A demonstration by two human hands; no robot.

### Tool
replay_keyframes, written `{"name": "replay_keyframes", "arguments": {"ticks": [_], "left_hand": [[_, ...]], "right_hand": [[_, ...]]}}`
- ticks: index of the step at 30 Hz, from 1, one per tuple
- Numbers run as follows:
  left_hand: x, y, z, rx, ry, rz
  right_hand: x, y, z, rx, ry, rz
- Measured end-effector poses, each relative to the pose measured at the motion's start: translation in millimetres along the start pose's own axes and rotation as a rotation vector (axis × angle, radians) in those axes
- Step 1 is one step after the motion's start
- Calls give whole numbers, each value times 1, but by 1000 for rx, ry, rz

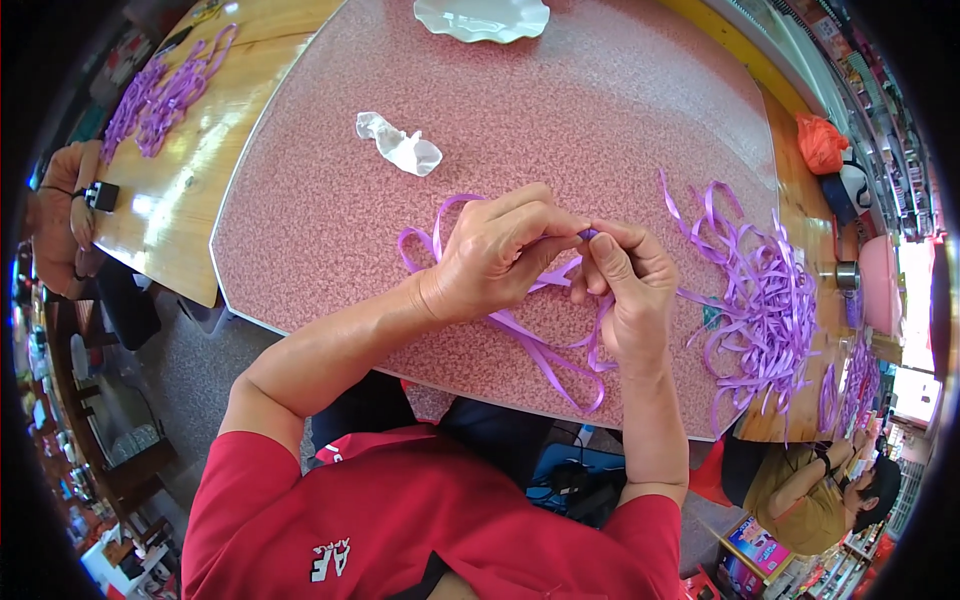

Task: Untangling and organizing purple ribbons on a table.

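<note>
Purple ribbon (545, 360) hangs in loops from both hands over the pink speckled table mat (330, 230). My left hand (505, 245) pinches the ribbon with thumb and forefinger. Close against it, my right hand (632, 275) pinches the same ribbon, and a small dark purple bit shows between the fingertips. More loops spread on the mat behind my left wrist. To the right of my right hand lies a big tangled heap of purple ribbon (765, 310), reaching the mat's right edge.
A crumpled white tissue (400, 147) lies left of centre. At the far edge stands a white wavy-rimmed dish (483, 18). An orange plastic bag (820, 143) is on the right. People sit at left and lower right; more purple ribbon (165, 95) lies on the left wooden table.
</note>
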State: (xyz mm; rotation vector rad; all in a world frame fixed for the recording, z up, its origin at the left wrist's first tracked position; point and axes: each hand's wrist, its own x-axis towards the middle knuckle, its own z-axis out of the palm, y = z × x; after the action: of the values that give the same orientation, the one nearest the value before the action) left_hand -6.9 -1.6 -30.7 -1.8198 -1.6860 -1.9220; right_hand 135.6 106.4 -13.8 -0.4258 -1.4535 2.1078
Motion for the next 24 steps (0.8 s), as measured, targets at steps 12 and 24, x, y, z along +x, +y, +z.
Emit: {"name": "replay_keyframes", "arguments": {"ticks": [12,24], "left_hand": [[2,-1,-2,114,-40,65],[7,13,-6,-122,-146,-116]], "right_hand": [[2,-8,1,-38,-22,153],[-4,1,4,-428,79,-253]]}}
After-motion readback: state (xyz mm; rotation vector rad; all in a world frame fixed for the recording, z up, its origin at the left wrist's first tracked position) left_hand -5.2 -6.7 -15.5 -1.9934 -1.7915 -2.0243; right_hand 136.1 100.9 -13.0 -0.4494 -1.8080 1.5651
